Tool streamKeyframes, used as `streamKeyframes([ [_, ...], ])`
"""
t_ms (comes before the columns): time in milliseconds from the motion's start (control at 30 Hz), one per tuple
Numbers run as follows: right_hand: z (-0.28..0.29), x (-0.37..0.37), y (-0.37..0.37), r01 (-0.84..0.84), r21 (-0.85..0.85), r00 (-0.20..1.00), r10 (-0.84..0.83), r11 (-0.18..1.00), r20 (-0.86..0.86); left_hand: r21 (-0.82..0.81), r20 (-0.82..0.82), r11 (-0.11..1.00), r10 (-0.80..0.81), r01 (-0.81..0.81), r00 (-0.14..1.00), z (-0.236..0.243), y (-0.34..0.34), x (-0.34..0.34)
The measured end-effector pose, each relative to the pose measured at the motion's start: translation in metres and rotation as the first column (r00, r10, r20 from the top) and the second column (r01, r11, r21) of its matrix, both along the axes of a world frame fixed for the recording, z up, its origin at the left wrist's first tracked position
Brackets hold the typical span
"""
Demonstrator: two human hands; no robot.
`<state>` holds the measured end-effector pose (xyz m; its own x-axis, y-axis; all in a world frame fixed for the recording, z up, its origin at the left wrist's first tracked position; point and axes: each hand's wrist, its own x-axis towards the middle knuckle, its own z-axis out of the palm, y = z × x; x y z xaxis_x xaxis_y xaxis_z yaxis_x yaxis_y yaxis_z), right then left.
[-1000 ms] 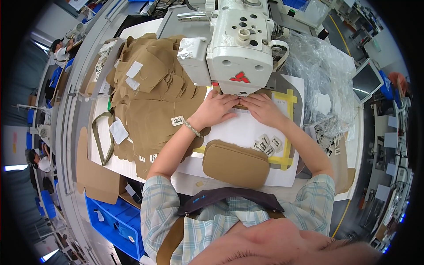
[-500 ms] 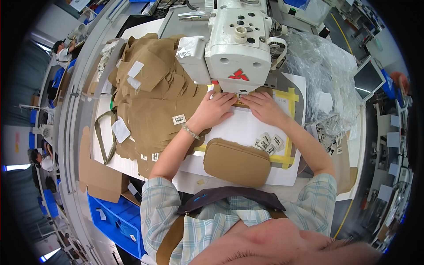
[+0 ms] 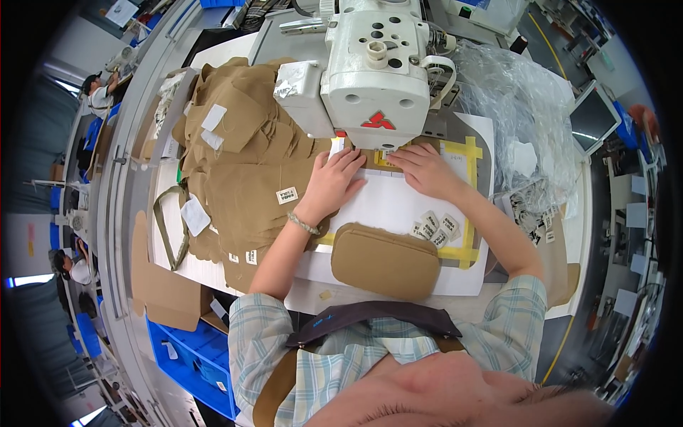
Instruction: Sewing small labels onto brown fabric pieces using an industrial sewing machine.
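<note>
A white sewing machine [image 3: 373, 85] stands over brown fabric [image 3: 370, 158] with a small yellow piece [image 3: 381, 157] beside the needle area. My left hand [image 3: 332, 183] lies open with fingertips on the fabric left of the needle area. My right hand [image 3: 425, 171] is open too, fingers stretched to the needle area's right side. A taped white sheet [image 3: 377, 199] lies below the machine, carrying a brown rounded padded piece [image 3: 384, 263] and several small printed labels [image 3: 437, 228].
Piled brown cut pieces [image 3: 242, 199] and an olive strap [image 3: 160, 228] lie left. Crumpled clear plastic [image 3: 526, 121] lies right, near a screen [image 3: 594, 117]. A blue bin [image 3: 185, 356] sits below the table's left edge. Two co-workers [image 3: 96, 96], [image 3: 75, 267] sit at the far left.
My left hand has slid left and down from the needle area, exposing more of the brown fabric and the yellow piece. My right hand has moved only slightly. The view has shifted a little.
</note>
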<state>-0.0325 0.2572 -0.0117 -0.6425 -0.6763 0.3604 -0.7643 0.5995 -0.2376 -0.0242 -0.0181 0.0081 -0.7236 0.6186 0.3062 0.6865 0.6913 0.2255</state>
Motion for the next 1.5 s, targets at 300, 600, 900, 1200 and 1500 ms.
streamKeyframes([
  [300, 0.001, 0.003, -0.003, 0.025, -0.009, 1.0, -0.025, 1.0, -0.008, 0.009, 0.017, 0.999, 0.039, -0.039, 0.999, 0.0, 0.003, 0.003],
  [600, 0.0, 0.004, -0.002, 0.031, -0.021, 0.999, -0.03, 0.999, 0.028, -0.039, 0.024, 0.998, 0.055, -0.054, 0.998, 0.003, 0.008, 0.005],
  [900, -0.002, -0.004, 0.003, 0.055, 0.065, 0.998, -0.053, 0.996, -0.025, -0.07, -0.033, 0.994, 0.084, -0.086, 0.996, 0.001, 0.011, 0.001],
  [1200, -0.001, -0.011, 0.009, 0.05, 0.086, 0.997, -0.045, 0.995, -0.055, -0.108, -0.021, 0.989, 0.103, -0.104, 0.995, 0.0, 0.012, -0.004],
  [1500, -0.001, 0.005, 0.011, 0.059, 0.072, 0.983, -0.045, 0.996, -0.18, -0.108, -0.011, 0.992, 0.071, -0.071, 0.997, 0.0, 0.002, -0.003],
])
